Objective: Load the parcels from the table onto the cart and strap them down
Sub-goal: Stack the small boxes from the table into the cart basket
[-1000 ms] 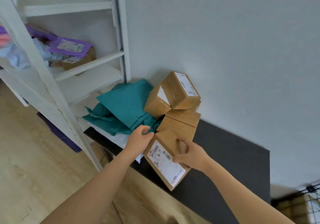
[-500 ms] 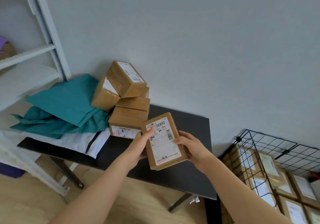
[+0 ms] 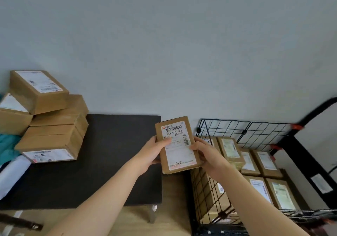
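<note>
I hold a brown cardboard parcel (image 3: 177, 144) with a white barcode label facing me, in the air between the black table (image 3: 113, 155) and the cart (image 3: 242, 133). My left hand (image 3: 155, 151) grips its left edge and my right hand (image 3: 206, 153) grips its right edge. A pile of several more brown parcels (image 3: 49, 119) is stacked at the table's far left. The cart is a black wire-mesh cage holding several labelled brown boxes (image 3: 264, 164) laid flat inside.
Teal and white soft mailers (image 3: 9, 155) lie at the table's left edge. A grey wall stands behind everything. The cart's black handle frame (image 3: 310, 162) rises at the right. Wooden floor (image 3: 171, 208) shows between table and cart.
I lifted the parcel off the table's pile and carried it to the right, up to the cart's edge. My view swung right, away from the white shelf, bringing the cart into sight.
</note>
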The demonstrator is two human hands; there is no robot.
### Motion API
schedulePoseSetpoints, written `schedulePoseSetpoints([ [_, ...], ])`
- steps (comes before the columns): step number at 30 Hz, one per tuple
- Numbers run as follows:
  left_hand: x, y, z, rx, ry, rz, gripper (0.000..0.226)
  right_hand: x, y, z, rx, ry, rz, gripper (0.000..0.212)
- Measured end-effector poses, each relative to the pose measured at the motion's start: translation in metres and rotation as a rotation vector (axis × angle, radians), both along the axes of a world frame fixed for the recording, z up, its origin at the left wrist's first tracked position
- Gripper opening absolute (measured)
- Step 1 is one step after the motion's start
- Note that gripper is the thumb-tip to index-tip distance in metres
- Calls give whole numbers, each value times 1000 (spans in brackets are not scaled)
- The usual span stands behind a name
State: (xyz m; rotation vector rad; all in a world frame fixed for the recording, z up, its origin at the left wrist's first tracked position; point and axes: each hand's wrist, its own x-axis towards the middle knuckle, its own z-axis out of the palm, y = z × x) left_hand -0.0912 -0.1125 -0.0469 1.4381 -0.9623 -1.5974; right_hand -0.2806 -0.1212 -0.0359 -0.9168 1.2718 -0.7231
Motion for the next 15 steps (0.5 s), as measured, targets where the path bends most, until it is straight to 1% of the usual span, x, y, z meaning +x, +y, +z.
schedulePoseSetpoints([
  [2, -48, -17, -2, 18, -15, -11, 37, -48, -14, -3, -8, -8, -15, 47],
  [3, -73, -26, -3, 27, -24, -21, 37, -73, -21, -5, -14, -2, -15, 46],
  [4, -98, -33, -4, 27, -31, -35, 34, -97, -29, -6, -16, 1, -18, 45],
  [7, -173, -56, -7, 34, -45, -66, 15, -169, -51, -17, -2, -7, -49, 43],
  [9, -217, -71, -15, 40, -57, -83, 11, -211, -65, -26, 33, -15, -81, 44],
  [13, -285, -94, -38, 107, -132, -105, 37, -277, -85, -50, 136, -30, -140, 44],
  [15, -311, -103, -53, 130, -191, -135, 36, -301, -91, -65, 181, -5, -157, 45],
])
